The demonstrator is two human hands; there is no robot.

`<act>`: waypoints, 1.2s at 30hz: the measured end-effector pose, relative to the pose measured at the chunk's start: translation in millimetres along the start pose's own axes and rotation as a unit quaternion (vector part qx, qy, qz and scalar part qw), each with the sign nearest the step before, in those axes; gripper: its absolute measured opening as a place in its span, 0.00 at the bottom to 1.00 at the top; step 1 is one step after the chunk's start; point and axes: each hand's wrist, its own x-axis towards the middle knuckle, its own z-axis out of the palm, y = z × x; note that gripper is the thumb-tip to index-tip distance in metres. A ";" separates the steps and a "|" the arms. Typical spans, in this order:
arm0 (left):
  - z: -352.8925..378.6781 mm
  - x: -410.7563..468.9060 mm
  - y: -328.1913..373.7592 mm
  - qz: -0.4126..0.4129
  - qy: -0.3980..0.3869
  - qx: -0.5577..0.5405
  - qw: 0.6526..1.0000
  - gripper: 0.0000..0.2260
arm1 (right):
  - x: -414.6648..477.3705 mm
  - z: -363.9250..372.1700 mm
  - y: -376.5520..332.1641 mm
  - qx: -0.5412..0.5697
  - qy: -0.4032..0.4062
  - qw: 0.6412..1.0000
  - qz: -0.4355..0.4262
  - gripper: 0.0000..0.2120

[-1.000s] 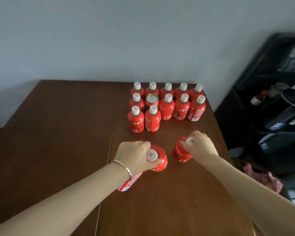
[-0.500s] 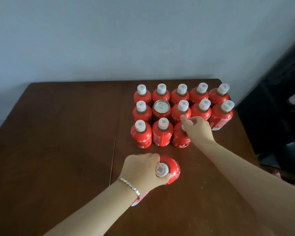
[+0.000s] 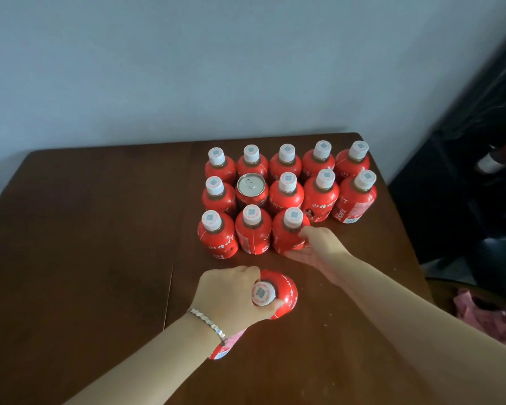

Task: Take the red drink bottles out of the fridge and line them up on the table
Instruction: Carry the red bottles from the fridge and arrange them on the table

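Nearest you, your left hand [image 3: 231, 296] gripped a red plastic drink bottle with a white cap [image 3: 285, 289], fingers curled round its neck. Whether it rested on the dark brown wooden table [image 3: 85, 229] or hung just above it, I could not tell. It had barely moved in the last second.

Beyond it, your right hand [image 3: 319, 247] had let go of the third front-row bottle [image 3: 287, 235] it had just set down. Its fingers lay loose and spread against that bottle's lower right side. The bottle stood upright, just beside its neighbour, so the front row held three.

Behind stood four bottles with a silver-topped red can [image 3: 251, 185], then five more. The held bottle probably belonged in the fourth front place.
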 end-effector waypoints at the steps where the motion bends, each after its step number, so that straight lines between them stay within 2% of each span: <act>1: 0.3 1.9 3.3 -0.001 0.001 -0.004 1.000 0.25 | -1.3 1.1 0.6 -0.087 -0.001 0.996 -0.014 0.18; 4: -0.7 8.2 13.8 -0.001 0.008 -0.009 1.000 0.24 | -9.0 -4.5 -1.4 -0.345 -0.028 0.935 -0.073 0.17; 6: -2.2 12.2 19.2 0.001 0.021 -0.018 1.000 0.22 | -20.0 -19.4 -7.8 -0.412 -0.075 0.903 -0.096 0.14; 7: -3.9 13.5 21.7 0.001 0.030 -0.025 0.999 0.20 | -27.9 -29.6 -9.9 -0.422 -0.105 0.895 -0.098 0.17; 8: -6.4 16.9 25.8 0.005 0.040 -0.029 0.999 0.19 | -36.9 -42.0 -10.8 -0.436 -0.142 0.883 -0.100 0.26; 10: -10.4 22.9 32.5 0.012 0.055 -0.040 0.998 0.18 | -46.5 -60.6 -2.2 -0.519 -0.186 0.827 -0.113 0.46; 11: -11.5 28.6 39.5 0.016 0.056 -0.045 0.997 0.18 | -49.5 -68.8 4.2 -0.547 -0.181 0.807 -0.132 0.52; 12: -12.6 33.6 46.7 0.018 0.055 -0.047 0.997 0.18 | -50.9 -72.7 12.3 -0.548 -0.163 0.803 -0.165 0.54; 13: -12.9 40.2 55.8 0.022 0.053 -0.046 0.997 0.19 | -47.4 -77.5 21.7 -0.530 -0.126 0.813 -0.207 0.54; 16: -13.8 63.6 84.8 0.065 0.046 -0.020 0.997 0.20 | -38.4 -91.7 37.2 -0.447 0.027 0.840 -0.307 0.41; 20: -16.1 101.7 104.0 0.098 0.061 -0.004 0.993 0.23 | -21.8 -110.8 39.6 -0.351 0.186 0.873 -0.283 0.37; 22: -19.8 117.4 107.9 0.101 0.054 0.036 0.993 0.24 | -12.4 -114.7 33.7 -0.290 0.232 0.890 -0.267 0.38; 26: -20.7 142.4 111.3 0.075 0.034 0.093 0.992 0.23 | 7.1 -112.4 20.8 -0.235 0.249 0.907 -0.246 0.41; 28: -13.6 146.3 107.1 0.081 0.101 0.124 0.984 0.21 | 11.3 -106.5 20.2 -0.228 0.243 0.914 -0.233 0.42; 30: -2.7 141.7 101.8 0.056 0.135 0.136 0.980 0.25 | 14.4 -103.8 19.8 -0.230 0.231 0.919 -0.221 0.47; 33: 28.8 130.6 92.3 0.047 0.139 0.129 0.981 0.41 | 14.1 -105.3 14.9 -0.249 0.207 0.929 -0.181 0.52; 34: 33.1 126.1 89.6 0.049 0.144 0.143 0.978 0.43 | 13.2 -105.4 13.7 -0.255 0.204 0.929 -0.174 0.52; 36: 43.4 126.5 84.8 0.043 0.182 0.156 0.970 0.40 | 12.1 -104.1 13.9 -0.258 0.205 0.928 -0.172 0.50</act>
